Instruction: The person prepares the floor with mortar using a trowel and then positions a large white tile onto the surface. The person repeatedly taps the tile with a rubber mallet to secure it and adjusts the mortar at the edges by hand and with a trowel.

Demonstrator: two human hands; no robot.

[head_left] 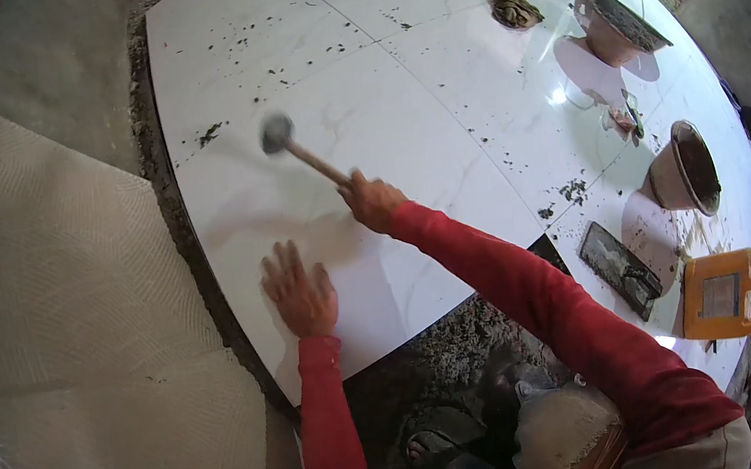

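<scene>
My right hand is closed round the wooden handle of a mallet. Its dark, rounded head is slightly blurred and hangs over a large white floor tile; whether it touches the tile I cannot tell. Flat on the same tile, with fingers spread, rests my left hand, nearer to me than the mallet head. The tile's near edge borders a bed of dark, crumbly mortar by my knees.
To the right stand two mortar buckets, a trowel and a yellow jerrycan. A crumpled rag lies farther back. Mortar crumbs dot the laid tiles. Along the left runs a wall with ridged panels.
</scene>
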